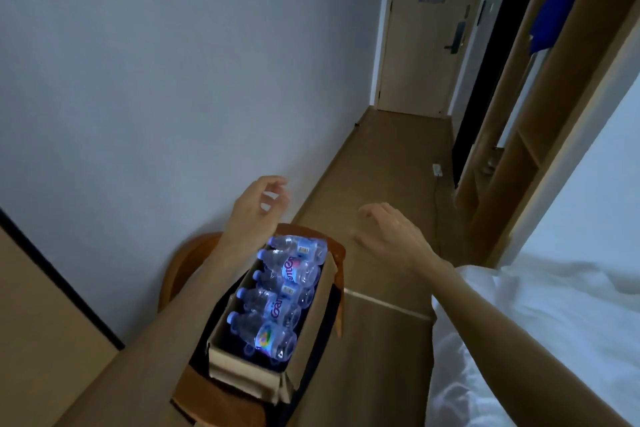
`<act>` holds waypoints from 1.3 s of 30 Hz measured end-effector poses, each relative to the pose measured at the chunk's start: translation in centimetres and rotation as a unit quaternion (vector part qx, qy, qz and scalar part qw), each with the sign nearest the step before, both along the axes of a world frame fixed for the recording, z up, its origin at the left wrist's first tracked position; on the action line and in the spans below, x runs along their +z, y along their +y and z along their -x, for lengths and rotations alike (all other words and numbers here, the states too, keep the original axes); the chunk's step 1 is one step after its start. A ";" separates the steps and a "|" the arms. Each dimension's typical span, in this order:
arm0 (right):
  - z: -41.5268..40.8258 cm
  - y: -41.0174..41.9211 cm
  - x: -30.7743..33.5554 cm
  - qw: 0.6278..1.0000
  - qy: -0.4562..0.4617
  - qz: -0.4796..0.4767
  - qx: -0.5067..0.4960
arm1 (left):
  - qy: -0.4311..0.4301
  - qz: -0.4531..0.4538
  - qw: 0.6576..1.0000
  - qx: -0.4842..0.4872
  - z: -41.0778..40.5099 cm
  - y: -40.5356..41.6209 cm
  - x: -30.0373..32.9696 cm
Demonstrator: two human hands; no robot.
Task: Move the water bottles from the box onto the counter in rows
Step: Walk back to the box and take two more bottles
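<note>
While both arms reached forward, the left hand (258, 206) hung in the air with fingers loosely curled, holding nothing, above the far end of the cardboard box (304, 362); the right hand (388, 230) hovered empty with fingers relaxed, over the floor (384, 163) beside it. Inside the box, the water bottles (277, 291) lay on their sides, stacked. A wooden chair (183, 260) carried the box against the wall (173, 80), near a bed (540, 302).

Clear glossy plastic water bottles (277, 302) are lying in a matt brown cardboard box (304, 350); chair (180, 263) is showing smooth polished wood; bedsheet (540, 298) looking soft white cloth.
</note>
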State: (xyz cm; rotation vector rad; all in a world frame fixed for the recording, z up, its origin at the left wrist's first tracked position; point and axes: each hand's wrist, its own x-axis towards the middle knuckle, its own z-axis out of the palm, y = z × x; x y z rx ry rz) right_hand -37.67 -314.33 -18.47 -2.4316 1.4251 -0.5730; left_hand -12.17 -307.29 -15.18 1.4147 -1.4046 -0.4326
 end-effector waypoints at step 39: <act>-29.3 -32.8 -23.5 0.840 0.267 -0.334 0.334 | 0.200 -0.483 0.822 0.227 -13.7 -18.9 -28.1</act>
